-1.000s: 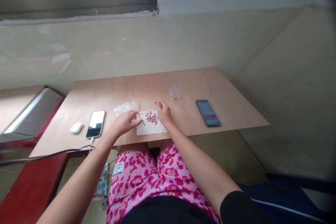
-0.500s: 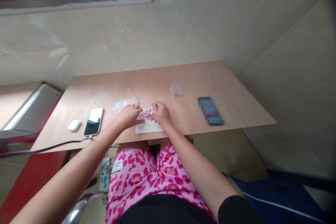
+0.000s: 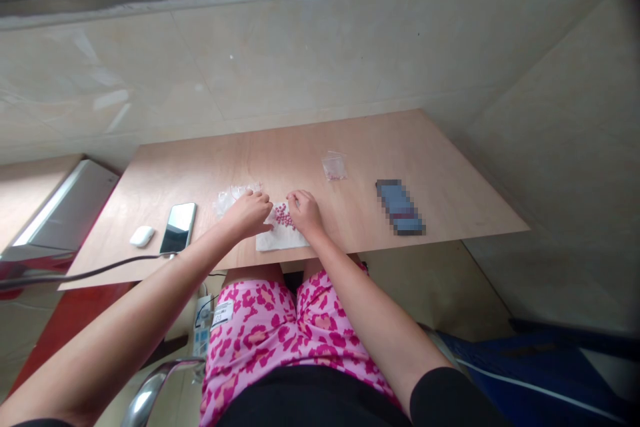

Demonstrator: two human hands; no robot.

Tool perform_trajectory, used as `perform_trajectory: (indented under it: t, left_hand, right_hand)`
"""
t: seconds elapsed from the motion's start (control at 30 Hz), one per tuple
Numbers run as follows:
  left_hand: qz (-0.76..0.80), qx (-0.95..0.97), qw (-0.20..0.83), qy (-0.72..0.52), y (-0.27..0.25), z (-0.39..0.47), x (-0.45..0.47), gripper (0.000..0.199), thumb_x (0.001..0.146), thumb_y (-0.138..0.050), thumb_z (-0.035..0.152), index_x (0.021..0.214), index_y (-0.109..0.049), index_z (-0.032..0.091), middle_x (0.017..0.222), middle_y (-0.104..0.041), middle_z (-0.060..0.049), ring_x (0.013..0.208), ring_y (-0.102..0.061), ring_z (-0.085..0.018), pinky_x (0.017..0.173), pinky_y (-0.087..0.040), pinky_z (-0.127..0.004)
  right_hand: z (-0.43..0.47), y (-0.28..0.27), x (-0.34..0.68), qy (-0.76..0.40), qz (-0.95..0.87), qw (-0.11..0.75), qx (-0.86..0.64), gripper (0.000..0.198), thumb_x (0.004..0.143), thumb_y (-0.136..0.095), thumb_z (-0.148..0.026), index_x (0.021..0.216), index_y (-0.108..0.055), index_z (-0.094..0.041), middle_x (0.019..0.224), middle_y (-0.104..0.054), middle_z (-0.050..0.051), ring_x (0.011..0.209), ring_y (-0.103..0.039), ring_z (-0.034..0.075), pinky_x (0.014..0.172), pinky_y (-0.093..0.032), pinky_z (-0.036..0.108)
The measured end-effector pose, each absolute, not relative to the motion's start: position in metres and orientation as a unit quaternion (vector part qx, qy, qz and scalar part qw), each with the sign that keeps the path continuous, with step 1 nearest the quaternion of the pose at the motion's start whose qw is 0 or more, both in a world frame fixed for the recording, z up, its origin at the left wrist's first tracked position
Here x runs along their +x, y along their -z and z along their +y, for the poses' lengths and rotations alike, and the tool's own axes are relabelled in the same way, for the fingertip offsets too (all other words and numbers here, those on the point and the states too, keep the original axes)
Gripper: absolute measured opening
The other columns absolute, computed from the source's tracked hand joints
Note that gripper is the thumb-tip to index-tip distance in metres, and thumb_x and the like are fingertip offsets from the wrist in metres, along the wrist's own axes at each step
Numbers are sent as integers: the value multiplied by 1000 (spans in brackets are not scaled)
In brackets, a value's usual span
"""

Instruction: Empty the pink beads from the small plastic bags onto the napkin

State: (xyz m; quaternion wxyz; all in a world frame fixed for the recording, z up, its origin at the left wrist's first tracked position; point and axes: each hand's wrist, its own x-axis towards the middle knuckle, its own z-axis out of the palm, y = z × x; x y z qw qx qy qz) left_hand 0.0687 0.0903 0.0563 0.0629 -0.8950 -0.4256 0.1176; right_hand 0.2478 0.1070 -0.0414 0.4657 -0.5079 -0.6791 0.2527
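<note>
My left hand (image 3: 253, 212) is over the left edge of a white tissue (image 3: 280, 240), fingers curled and thumb lower. Between thumb and fingers is what looks like a small clear zip bag, mostly hidden. On the tissue lies a loose pile of small reddish-pink pills (image 3: 284, 216). My right hand (image 3: 305, 212) rests at the pile's right side, thumb and fingertips pinched together; anything in them is too small to make out. Behind my left hand lies a heap of clear zip bags (image 3: 227, 199). Farther back, a clear bag (image 3: 335, 167) has several pills at its bottom.
On the wooden table (image 3: 280, 147), a phone (image 3: 179, 227) with a cable (image 3: 115, 261) plugged in and a white earbud case (image 3: 142, 235) lie at left. A dark blurred-out phone-shaped object (image 3: 401, 207) lies at right. A tiled wall (image 3: 320, 60) stands behind the table.
The view has shifted slightly. Both hands stay around the pill pile, with my left hand turned a little and its fingers slightly more curled.
</note>
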Motion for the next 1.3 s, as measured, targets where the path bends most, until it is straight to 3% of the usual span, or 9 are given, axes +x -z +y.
perform_trajectory:
  t: [0.27, 0.4, 0.57, 0.73, 0.87, 1.07, 1.13, 1.23, 1.3]
  left_hand:
    - [-430, -894, 51, -116, -57, 90, 68, 30, 85, -78, 44, 94, -74, 16, 98, -73, -14, 93, -66, -31, 86, -43, -41]
    - [-456, -889, -11, -38, -59, 91, 61, 31, 84, -78, 44, 99, -75, 17, 101, -73, -13, 96, -66, -32, 91, -45, -44]
    - [-545, -770, -263, 203, -67, 88, 50, 43, 91, -68, 53, 121, -73, 22, 116, -73, -12, 103, -67, -31, 92, -49, -44]
    - [-480, -443, -589, 476, -66, 76, 47, 51, 97, -47, 58, 113, -73, 17, 102, -73, -12, 96, -69, -26, 92, -54, -43]
    - [-423, -290, -665, 543, -63, 66, 48, 56, 96, -43, 60, 111, -71, 14, 94, -72, -12, 87, -69, -25, 86, -58, -40]
    - [-479, -335, -575, 572, -61, 70, 24, 57, 95, -41, 63, 108, -69, 15, 87, -69, -10, 85, -68, -26, 86, -57, -43]
    - [-546, -426, -438, 572, -61, 73, 4, 54, 97, -42, 62, 110, -67, 16, 90, -68, -9, 89, -67, -26, 90, -55, -44]
    - [-647, -565, -162, 486, -54, 73, -28, 43, 98, -53, 52, 122, -64, 18, 112, -68, -11, 110, -63, -29, 107, -45, -46]
    - [-669, -603, -71, 428, -44, 72, -43, 42, 101, -52, 46, 129, -60, 17, 122, -65, -14, 118, -59, -30, 111, -41, -49]
  right_hand:
    - [107, 42, 247, -249, -687, 461, -504, 31, 105, -45, -22, 84, -69, -20, 91, -74, 7, 95, -66, 21, 93, -48, 32]
    - [107, 43, 247, -254, -687, 461, -501, 33, 105, -44, -23, 88, -72, -20, 94, -75, 8, 96, -67, 22, 94, -48, 33]
    - [108, 44, 248, -256, -680, 468, -502, 33, 105, -44, -22, 92, -73, -20, 97, -76, 8, 98, -68, 22, 94, -48, 32]
    - [109, 46, 247, -256, -686, 467, -496, 32, 105, -44, -22, 91, -73, -20, 97, -76, 8, 99, -69, 22, 94, -47, 31]
    - [109, 47, 247, -258, -685, 463, -501, 31, 105, -44, -23, 93, -73, -21, 98, -77, 8, 99, -68, 22, 94, -47, 32]
    - [109, 47, 247, -256, -682, 462, -506, 30, 104, -45, -24, 93, -73, -20, 98, -76, 8, 98, -69, 22, 94, -48, 32]
    - [109, 47, 247, -254, -683, 464, -503, 31, 104, -45, -24, 92, -73, -20, 96, -76, 8, 98, -69, 22, 93, -48, 31]
    - [108, 47, 247, -255, -684, 464, -502, 31, 104, -45, -23, 91, -73, -20, 96, -76, 8, 97, -69, 22, 93, -48, 31]
    - [107, 46, 246, -257, -682, 461, -506, 30, 104, -45, -23, 91, -73, -20, 96, -76, 8, 97, -68, 22, 93, -48, 31]
